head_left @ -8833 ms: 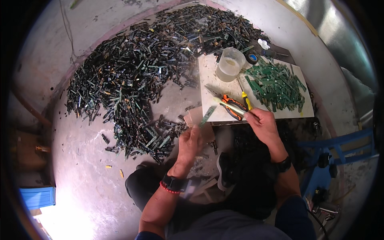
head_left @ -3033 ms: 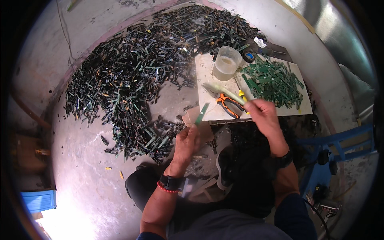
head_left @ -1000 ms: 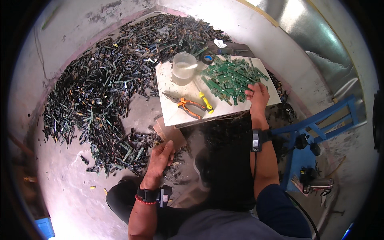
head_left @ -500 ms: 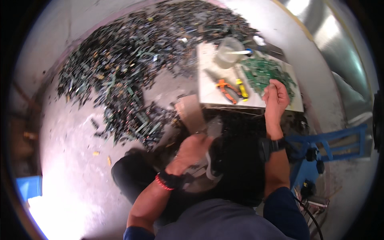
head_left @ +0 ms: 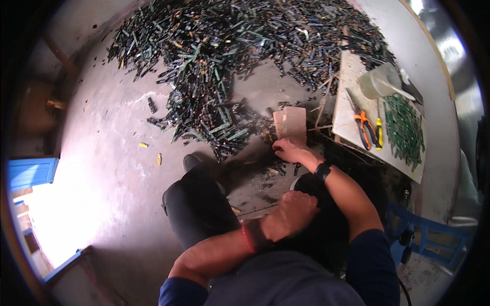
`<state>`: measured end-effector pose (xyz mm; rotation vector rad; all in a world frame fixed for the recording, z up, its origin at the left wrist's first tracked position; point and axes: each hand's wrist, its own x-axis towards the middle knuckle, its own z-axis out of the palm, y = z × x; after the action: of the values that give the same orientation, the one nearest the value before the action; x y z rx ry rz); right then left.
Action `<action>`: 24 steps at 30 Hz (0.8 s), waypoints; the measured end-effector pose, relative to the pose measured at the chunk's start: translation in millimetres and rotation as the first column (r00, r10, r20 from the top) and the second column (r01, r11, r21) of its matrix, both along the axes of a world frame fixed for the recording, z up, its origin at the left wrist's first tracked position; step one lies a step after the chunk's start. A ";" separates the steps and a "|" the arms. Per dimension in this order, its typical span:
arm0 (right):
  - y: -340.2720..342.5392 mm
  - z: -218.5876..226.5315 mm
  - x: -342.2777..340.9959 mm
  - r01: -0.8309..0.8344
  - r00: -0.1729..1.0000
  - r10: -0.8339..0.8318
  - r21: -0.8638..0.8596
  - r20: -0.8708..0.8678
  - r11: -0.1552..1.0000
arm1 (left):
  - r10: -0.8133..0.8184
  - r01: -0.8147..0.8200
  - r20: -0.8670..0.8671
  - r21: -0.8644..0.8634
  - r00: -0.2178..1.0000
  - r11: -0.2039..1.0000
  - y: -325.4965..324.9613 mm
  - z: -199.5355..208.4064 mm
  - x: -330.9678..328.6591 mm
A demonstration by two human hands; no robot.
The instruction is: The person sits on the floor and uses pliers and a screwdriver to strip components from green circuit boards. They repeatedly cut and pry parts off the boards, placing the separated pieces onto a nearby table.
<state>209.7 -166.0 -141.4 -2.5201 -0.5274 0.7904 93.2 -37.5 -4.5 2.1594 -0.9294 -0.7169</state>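
My left hand is closed in a fist above my right thigh, a red bead bracelet at its wrist. What it holds, if anything, is hidden and slightly blurred. Reaching forward past it, my right hand has its fingers curled together at the lower edge of a piece of brown cardboard. Whether it pinches something small I cannot make out. Dark scraps lie on the floor below that hand.
A large heap of dark green and black strips covers the floor ahead. On the white board at right are orange-handled pliers, a yellow-handled screwdriver, a translucent plastic container and green circuit board pieces. A blue chair stands at right.
My right hand has moved from over the green pieces on the board, leftward and down to the cardboard. My left hand has moved right, away from the cardboard. The view has swung left.
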 end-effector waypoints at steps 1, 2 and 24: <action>4.6 -15.8 3.3 -0.051 0.999 0.052 -0.051 0.009 0.997 | 0.035 -0.035 0.000 -0.014 0.999 0.999 0.9 1.6 1.0; 11.1 -29.3 5.5 0.005 1.000 -0.005 -0.040 -0.008 0.999 | 0.064 -0.064 -0.001 -0.026 0.998 0.998 3.4 4.7 4.0; 99.5 -199.5 36.1 0.248 0.941 -0.224 -0.066 0.255 0.967 | 0.329 -0.362 -0.288 -0.068 0.899 0.930 51.0 -7.5 25.8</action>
<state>245.8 -66.5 -340.9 -2.7239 -0.2599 0.4262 119.0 13.5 -12.0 1.9833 -0.4158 -0.7337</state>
